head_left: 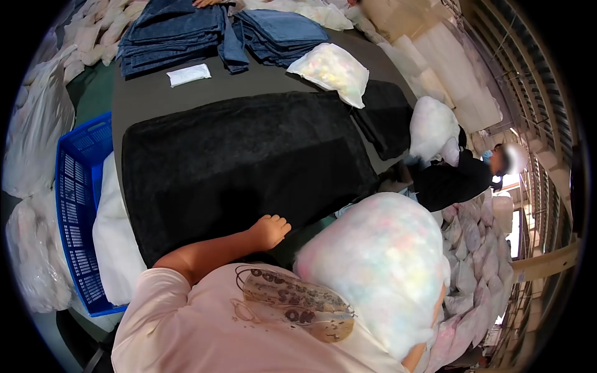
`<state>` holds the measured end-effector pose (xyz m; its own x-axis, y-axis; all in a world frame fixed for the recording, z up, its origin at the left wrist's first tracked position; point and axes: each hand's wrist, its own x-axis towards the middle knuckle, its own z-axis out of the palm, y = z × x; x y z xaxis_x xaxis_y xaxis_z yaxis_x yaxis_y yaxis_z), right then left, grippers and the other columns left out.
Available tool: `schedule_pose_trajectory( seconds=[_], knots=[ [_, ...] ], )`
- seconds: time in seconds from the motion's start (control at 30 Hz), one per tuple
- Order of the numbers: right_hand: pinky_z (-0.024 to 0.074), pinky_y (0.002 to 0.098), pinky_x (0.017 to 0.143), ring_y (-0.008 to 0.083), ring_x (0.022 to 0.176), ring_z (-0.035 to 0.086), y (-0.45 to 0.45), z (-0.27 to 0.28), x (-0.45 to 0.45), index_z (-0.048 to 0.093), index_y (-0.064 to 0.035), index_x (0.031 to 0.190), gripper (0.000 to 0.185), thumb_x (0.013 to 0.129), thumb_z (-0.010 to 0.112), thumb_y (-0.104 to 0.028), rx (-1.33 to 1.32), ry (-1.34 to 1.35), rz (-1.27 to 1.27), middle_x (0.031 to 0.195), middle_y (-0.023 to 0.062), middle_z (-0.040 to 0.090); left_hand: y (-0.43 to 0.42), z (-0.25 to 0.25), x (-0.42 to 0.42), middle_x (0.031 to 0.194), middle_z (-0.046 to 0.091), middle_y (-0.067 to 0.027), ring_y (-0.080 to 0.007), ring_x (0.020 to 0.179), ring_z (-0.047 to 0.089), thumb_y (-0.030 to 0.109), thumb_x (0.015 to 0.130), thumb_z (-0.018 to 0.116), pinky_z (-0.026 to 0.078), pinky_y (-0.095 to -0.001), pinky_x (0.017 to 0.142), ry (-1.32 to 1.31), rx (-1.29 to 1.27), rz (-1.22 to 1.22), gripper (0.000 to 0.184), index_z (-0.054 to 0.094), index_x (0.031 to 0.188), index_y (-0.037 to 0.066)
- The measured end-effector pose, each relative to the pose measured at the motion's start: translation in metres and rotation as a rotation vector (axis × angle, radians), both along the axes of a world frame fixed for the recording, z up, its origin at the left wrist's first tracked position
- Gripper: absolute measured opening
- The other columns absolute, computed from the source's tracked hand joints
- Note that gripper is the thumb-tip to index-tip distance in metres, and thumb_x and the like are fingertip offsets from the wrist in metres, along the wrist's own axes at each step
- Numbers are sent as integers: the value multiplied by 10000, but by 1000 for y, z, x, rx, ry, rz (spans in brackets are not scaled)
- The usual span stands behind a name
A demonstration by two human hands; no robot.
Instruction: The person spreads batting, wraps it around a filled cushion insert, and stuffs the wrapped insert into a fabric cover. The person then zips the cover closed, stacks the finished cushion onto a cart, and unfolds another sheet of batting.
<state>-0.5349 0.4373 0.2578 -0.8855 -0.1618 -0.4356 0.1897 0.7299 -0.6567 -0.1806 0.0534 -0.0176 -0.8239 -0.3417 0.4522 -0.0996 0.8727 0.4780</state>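
My left hand (270, 231) is closed, with its fingers curled at the near edge of a black plush cover (249, 155) that lies flat on the grey table. Whatever its fingers may hold is hidden. Against my right side rests a large white stuffed pillow (379, 267), with pastel-coloured filling showing through. My right arm wraps around the pillow's outer side; only a strip of my right hand and wrist (439, 304) shows, and the fingertips are hidden behind it. Beyond the cover lies a smaller stuffed pillow (334, 71), partly over a second dark cover (379, 118).
Folded blue covers (177, 37) are stacked at the far side, near another person's hand (205, 3). A white packet (189, 75) lies before them. Left stands a blue crate (78, 217) with white cloth. A co-worker (454, 180) holding a pillow (433, 127) is at right.
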Motion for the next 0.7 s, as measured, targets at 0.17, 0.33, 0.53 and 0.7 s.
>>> schedule_pose_trajectory(
  seconds=[0.17,0.33,0.53,0.7],
  knots=[
    [559,321,768,204,880,685,-8,3,-2,648,14,1225,492,852,758,-287,25,-6,14,1102,105,698,-23,-7,-2,842,625,-110,-344,827,631,211,806,721,508,-435,735,2,355,-63,214,602,914,70],
    [559,319,766,202,877,684,-41,12,-8,645,15,1230,498,852,759,-288,61,7,105,1102,106,697,-43,17,1,871,656,-91,-259,827,644,148,853,687,502,-375,735,5,836,-44,147,606,921,47],
    [559,317,763,199,874,683,-205,48,8,642,16,1236,505,852,760,-289,7,59,457,1103,108,696,-146,91,21,866,587,36,-85,785,539,165,944,639,478,-275,721,350,1257,8,83,603,908,100],
    [555,300,757,174,876,669,-338,87,115,632,33,1223,522,821,795,-259,-291,-11,838,1069,121,689,-166,181,42,850,624,-9,-102,756,607,119,962,601,528,-255,707,510,1583,108,62,615,920,76]
  ],
)
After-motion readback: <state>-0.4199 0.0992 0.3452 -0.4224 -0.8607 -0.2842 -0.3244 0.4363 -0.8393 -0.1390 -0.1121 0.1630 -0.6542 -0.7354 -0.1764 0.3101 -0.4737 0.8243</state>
